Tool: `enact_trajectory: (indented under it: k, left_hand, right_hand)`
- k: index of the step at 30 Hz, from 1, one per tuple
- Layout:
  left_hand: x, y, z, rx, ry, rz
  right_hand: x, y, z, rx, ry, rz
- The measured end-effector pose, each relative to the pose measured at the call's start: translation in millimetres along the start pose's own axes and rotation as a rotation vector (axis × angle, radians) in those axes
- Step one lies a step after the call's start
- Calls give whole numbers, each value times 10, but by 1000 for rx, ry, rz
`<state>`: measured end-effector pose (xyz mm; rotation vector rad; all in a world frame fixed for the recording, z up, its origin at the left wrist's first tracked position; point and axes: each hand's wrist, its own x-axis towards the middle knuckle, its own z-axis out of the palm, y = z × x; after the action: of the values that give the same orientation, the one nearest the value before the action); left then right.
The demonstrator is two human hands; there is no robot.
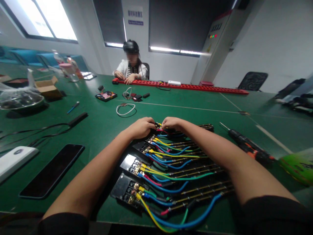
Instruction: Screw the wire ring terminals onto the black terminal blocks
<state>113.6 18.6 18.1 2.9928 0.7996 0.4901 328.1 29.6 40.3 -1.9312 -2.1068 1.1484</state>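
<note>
Several black terminal blocks [127, 188] lie in a row on the green table, running away from me. Yellow, blue, red and green wires [156, 217] with crimped ends are joined to their brass screws. The wires lead right to long dark strips [202, 189] with thin brass-coloured lines. At the far end, my left hand [143, 127] has its fingers closed around a small block, mostly hidden by them. Just right of it, my right hand [171, 123] pinches a wire beside that block. The fingertips of both hands nearly meet, and the wire's end is too small to make out.
A black-and-orange power screwdriver [246, 147] lies right, near a green packet [298, 166]. Left are a phone [52, 171], a white power bank [17, 160] and a cable [78, 119]. Across the table, a person [132, 65] handles a long red rack [195, 86].
</note>
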Motion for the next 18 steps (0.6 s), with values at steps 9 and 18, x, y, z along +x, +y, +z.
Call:
enact_trajectory:
  k: [9,18]
  left_hand:
    - [-5,14,-1,1,-9,-15]
    - [-4,8,21,23,-1,2]
  right_hand:
    - [34,29,17,45,12,6]
    - [-6,35,3,26,14,-22]
